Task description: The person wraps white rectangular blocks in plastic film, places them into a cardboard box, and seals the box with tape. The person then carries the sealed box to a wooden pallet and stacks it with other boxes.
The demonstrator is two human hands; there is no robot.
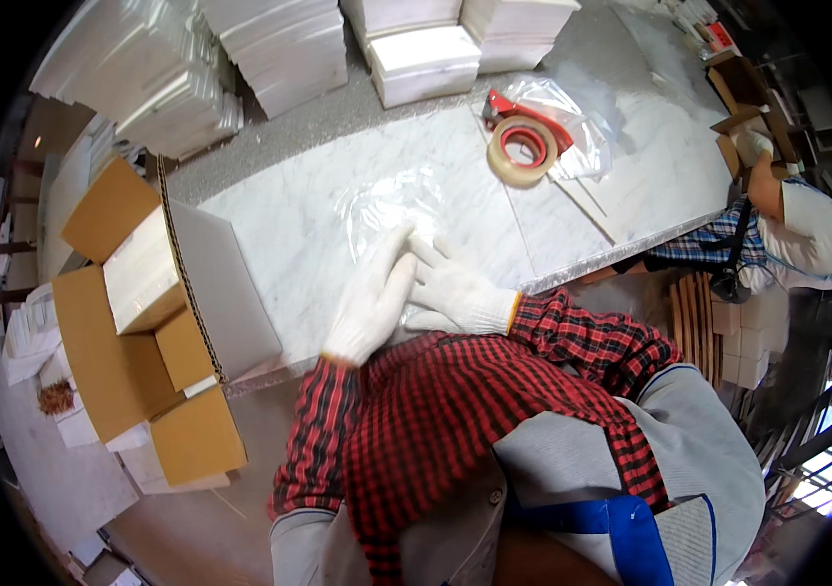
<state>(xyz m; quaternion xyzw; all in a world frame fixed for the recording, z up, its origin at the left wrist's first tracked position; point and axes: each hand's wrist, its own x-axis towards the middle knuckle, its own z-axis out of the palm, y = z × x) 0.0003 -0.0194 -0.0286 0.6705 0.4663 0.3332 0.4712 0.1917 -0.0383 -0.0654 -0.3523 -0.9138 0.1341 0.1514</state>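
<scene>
Both of my hands wear white knit gloves and meet over a clear plastic bag [391, 200] on the marble-patterned tabletop [289, 220]. My left hand [370, 303] slants up with its fingers stretched out, the tips at the near side of the bag. My right hand [460, 288] reaches in from the right, fingers straight and partly spread, touching the left one. A bit of clear film shows between the two palms. How far the bag runs under the gloves is hidden.
At the left stands an open carton [230, 283] with brown flaps and white pieces inside. A red tape dispenser [525, 146] lies beside clear plastic bags [572, 117]. Stacks of white slabs [279, 49] line the far side. Another person [797, 234] works at a brown box on the right.
</scene>
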